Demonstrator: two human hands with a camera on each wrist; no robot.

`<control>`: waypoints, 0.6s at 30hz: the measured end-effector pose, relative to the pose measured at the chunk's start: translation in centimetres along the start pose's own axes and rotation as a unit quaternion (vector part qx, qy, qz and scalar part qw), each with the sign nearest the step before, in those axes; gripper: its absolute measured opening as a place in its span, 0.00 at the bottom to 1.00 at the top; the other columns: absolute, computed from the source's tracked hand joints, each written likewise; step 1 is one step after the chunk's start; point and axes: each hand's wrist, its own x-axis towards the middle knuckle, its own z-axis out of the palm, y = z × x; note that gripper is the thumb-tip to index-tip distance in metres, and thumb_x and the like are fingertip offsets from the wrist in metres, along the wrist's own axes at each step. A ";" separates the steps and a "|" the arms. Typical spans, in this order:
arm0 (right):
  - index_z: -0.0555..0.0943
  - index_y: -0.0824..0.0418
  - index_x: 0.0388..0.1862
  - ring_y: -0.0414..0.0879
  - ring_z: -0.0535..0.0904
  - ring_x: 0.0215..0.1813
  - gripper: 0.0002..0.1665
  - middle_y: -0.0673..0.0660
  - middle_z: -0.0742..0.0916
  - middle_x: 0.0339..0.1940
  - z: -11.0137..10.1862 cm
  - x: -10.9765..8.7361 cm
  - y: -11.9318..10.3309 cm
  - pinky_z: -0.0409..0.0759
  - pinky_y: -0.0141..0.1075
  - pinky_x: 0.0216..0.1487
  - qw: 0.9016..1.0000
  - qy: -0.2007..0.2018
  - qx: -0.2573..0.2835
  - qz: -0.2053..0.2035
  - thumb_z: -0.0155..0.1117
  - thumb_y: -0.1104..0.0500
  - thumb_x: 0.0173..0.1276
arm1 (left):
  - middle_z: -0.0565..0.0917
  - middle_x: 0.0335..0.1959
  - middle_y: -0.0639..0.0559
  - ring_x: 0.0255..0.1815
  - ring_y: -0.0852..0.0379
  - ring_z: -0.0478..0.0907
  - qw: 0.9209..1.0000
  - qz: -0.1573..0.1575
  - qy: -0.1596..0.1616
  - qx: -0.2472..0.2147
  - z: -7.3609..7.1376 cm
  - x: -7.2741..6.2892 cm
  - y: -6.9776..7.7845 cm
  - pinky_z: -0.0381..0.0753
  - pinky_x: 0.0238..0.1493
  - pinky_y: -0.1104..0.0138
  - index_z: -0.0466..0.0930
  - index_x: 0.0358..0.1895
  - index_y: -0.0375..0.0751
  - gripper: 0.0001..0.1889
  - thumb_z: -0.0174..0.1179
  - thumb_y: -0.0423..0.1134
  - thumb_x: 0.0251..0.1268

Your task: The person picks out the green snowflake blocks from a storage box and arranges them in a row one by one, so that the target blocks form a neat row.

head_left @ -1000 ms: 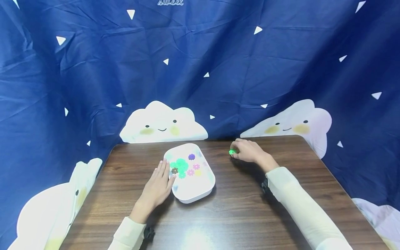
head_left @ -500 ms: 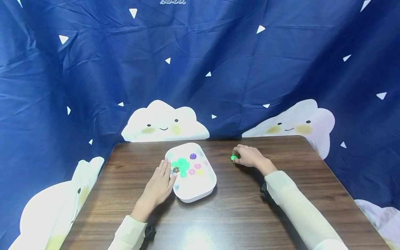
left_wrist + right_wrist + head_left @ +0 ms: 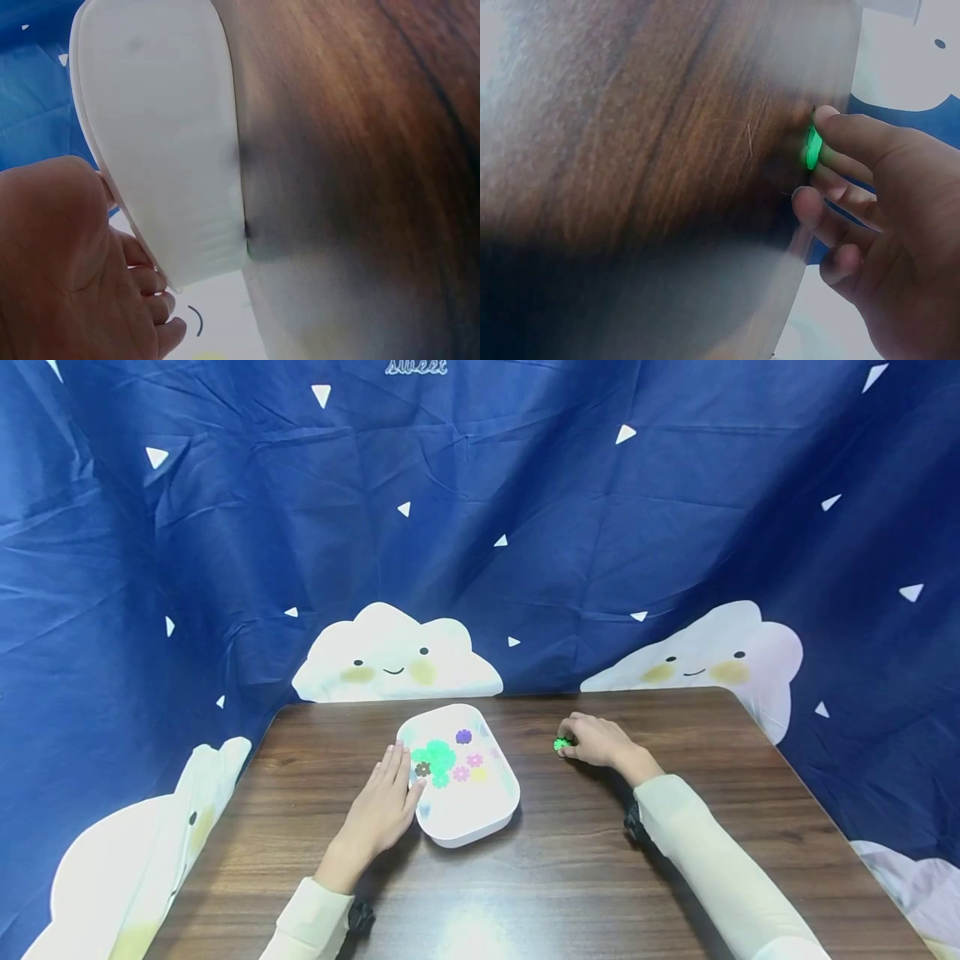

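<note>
My right hand (image 3: 600, 742) is at the back right of the table, low over the wood. It pinches a small green flower-shaped plastic piece (image 3: 562, 744); in the right wrist view thumb and fingertips meet at the glowing green piece (image 3: 814, 146). The white tray (image 3: 467, 827) stands left of it. My left hand (image 3: 381, 806) rests along the tray's left rim with straight fingers; the left wrist view has that hand (image 3: 67, 262) beside the tray wall (image 3: 165, 135). Inside the tray lie several green pieces (image 3: 439, 756), with purple (image 3: 463, 737), brown (image 3: 423, 769), pink (image 3: 475, 761) and yellow (image 3: 479, 775) ones.
A dark brown wooden table (image 3: 570, 868) carries everything. Behind it hangs a blue curtain (image 3: 540, 527) with white triangles and smiling clouds (image 3: 397, 656). Light glares off the table's front part.
The right hand, with the green flower-shaped piece, has come a little nearer to me and lower. The head view has shifted slightly. Left hand and tray keep their places.
</note>
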 end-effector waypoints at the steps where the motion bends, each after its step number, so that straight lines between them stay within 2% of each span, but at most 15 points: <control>1: 0.88 0.51 0.47 0.45 0.82 0.41 0.13 0.48 0.83 0.40 0.0 0.0 0.0 0.84 0.52 0.43 1.000 0.001 0.000 -0.001 0.76 0.47 0.70 | 0.49 0.88 0.31 0.89 0.35 0.48 1.000 0.000 0.000 0.000 0.0 0.0 0.0 0.54 0.88 0.43 0.52 0.83 0.24 0.38 0.40 0.53 0.89; 8: 0.88 0.52 0.49 0.49 0.85 0.44 0.12 0.49 0.85 0.43 -0.3 -0.1 -0.4 0.86 0.55 0.44 1.000 0.006 -0.004 -0.003 0.75 0.49 0.72 | 0.49 0.88 0.31 0.89 0.34 0.49 1.000 0.004 0.005 -0.002 -0.1 -0.2 0.1 0.55 0.87 0.43 0.53 0.83 0.23 0.37 0.42 0.52 0.89; 13: 0.87 0.50 0.45 0.54 0.89 0.48 0.07 0.49 0.87 0.44 -0.7 0.1 -1.5 0.87 0.56 0.46 1.000 0.016 -0.004 -0.020 0.73 0.50 0.72 | 0.50 0.87 0.30 0.89 0.33 0.50 1.000 0.005 0.007 -0.007 -0.1 -0.3 0.2 0.56 0.87 0.43 0.53 0.83 0.23 0.37 0.40 0.52 0.89; 18: 0.85 0.47 0.38 0.47 0.85 0.39 0.04 0.47 0.86 0.40 -1.7 0.7 -3.5 0.84 0.49 0.38 0.999 0.028 -0.006 -0.041 0.73 0.51 0.71 | 0.51 0.87 0.29 0.88 0.32 0.51 1.000 0.007 0.012 -0.017 -0.2 -0.3 0.2 0.58 0.86 0.41 0.55 0.82 0.22 0.37 0.42 0.51 0.88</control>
